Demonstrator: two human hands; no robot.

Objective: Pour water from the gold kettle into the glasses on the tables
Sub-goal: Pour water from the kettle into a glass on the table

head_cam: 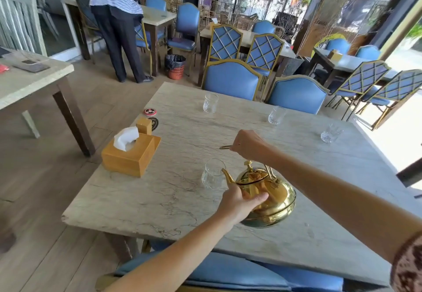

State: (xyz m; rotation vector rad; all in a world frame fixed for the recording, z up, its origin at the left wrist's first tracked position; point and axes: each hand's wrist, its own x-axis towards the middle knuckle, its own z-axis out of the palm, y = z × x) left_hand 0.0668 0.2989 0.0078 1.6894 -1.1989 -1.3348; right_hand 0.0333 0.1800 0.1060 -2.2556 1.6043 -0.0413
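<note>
Your left hand presses its fingers around the gold kettle, hiding part of its side; your right hand is clenched on the raised handle, mostly hidden in the fist; the spout sits at the nearest glass on the bench; 3 more glasses stand beyond, the far-right one blurred by glare; a tissue box sits left.

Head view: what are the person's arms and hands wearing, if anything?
Both forearms are bare. The left hand shows no ring, watch or glove. The right hand is equally bare. Only at the right edge does clothing appear: a short sleeve in dark brown with a pale speckled print.
</note>
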